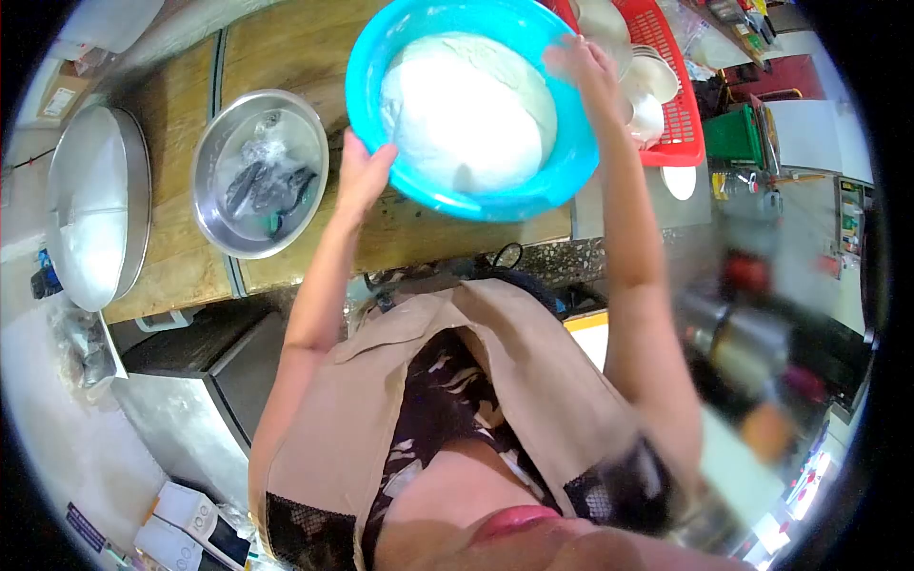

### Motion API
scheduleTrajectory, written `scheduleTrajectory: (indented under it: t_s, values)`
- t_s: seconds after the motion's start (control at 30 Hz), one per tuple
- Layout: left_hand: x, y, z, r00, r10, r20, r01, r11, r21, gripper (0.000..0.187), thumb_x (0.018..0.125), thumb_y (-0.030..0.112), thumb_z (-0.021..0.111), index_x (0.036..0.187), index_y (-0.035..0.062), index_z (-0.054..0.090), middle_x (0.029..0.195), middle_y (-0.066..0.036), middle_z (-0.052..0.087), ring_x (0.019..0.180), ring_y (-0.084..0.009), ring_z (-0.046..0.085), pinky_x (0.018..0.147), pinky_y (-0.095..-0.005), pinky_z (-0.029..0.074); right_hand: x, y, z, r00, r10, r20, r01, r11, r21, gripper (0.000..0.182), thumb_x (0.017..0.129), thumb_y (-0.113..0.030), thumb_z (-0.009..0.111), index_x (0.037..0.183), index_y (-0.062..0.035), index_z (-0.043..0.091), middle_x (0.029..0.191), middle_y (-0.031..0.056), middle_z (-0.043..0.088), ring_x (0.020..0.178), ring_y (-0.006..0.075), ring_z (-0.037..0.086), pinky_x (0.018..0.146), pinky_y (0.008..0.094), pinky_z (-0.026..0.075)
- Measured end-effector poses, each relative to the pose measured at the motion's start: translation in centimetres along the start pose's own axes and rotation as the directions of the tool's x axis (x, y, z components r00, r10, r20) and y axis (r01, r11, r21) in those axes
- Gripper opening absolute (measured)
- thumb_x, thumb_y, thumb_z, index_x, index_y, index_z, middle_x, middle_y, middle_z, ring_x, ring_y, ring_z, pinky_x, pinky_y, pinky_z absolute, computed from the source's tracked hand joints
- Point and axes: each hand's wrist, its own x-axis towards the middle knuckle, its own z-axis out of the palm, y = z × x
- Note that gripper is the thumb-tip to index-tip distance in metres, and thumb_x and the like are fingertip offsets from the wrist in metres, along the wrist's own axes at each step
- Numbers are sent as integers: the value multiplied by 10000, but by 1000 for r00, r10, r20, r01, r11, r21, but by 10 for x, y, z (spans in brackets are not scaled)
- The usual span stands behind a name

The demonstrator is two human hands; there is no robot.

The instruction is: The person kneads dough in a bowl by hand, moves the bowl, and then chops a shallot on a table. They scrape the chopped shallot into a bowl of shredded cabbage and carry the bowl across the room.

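Note:
A bright blue plastic basin [581, 157] is in front of me over the wooden table, with a large pale, smooth mound [466, 109] like dough or flour inside. My left hand [367, 173] grips its near left rim, thumb on the outer wall. On the right side, my right hand [585, 71] is at the rim with its fingers curled over into the basin, slightly blurred. Left of the basin, a steel bowl [208, 181] stands on the table holding dark items in a clear plastic bag [269, 147].
The wooden table [357, 249] runs across the top of the view. A large round metal pan [133, 205] leans at its left end. Right of the basin, a red plastic basket [687, 133] holds stacked white bowls [650, 76]. A green crate [735, 139] lies farther right.

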Motion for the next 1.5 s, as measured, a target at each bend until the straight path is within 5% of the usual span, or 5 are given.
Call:
scheduleTrajectory:
  t_s: [0.27,0.6,0.67,0.9,1.5]
  values:
    - [38,40,-20,998,45,41,-51,983,177,470,773,110,563,1196,-41,423,1045,-186,589,944,-264,589,827,-349,458,13,79,-20,898,432,87,-259,678,-688,580,875,-504,414,1023,25,600,1037,218,601,1055,285,533,908,382,377]
    - [81,33,-18,977,210,-36,-186,923,337,498,769,109,568,1243,14,447,1075,-188,608,987,-308,597,853,-370,452,41,89,82,798,515,314,-468,857,-216,720,783,-571,533,1210,9,519,1222,160,523,1094,241,498,979,348,342]
    - [66,37,-18,985,163,-56,-140,947,290,489,760,107,569,1230,19,464,1067,-189,612,983,-303,599,852,-367,453,15,38,96,672,720,175,-368,530,-764,767,723,-586,604,1225,-14,504,1225,202,508,1111,297,491,997,354,339]
    - [68,27,-14,993,97,-63,-84,979,185,466,734,133,587,1185,39,517,1034,-175,629,955,-297,611,836,-370,463,-135,16,118,768,39,640,634,104,-767,895,543,-618,706,1275,-174,445,1095,140,454,936,300,447,683,414,398]
    - [35,34,-16,979,53,-197,-51,999,16,388,941,281,431,1172,-14,532,969,-125,638,864,-180,579,783,-291,437,53,59,64,861,423,282,-54,627,-777,618,831,-530,490,1123,9,565,1035,219,609,989,300,577,855,358,439]
